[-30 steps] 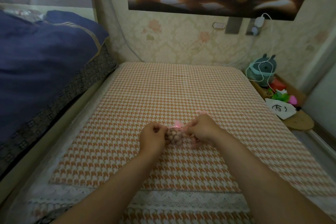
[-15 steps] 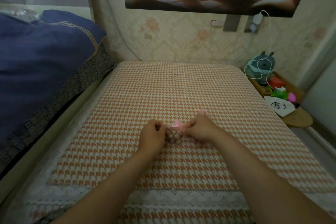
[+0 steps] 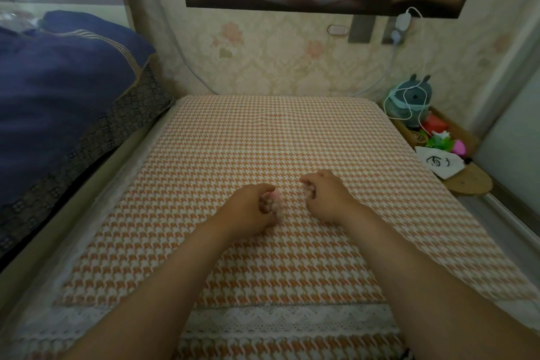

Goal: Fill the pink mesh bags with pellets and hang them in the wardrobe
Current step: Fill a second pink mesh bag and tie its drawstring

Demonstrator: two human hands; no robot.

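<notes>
Left grip (image 3: pixel 251 209) clamps the pink mesh bag (image 3: pixel 274 204) on a houndstooth cover (image 3: pixel 263 137); right grip (image 3: pixel 327 194) curled, unclear.

We can read no words, numbers or brand names here; the white pouch (image 3: pixel 441 163) at our right carries only a black drawn mark.

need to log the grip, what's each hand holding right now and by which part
The left hand is closed around the filled pink mesh bag, gripping its body. The right hand is curled shut apart from it; whether it pinches anything cannot be told.
</notes>
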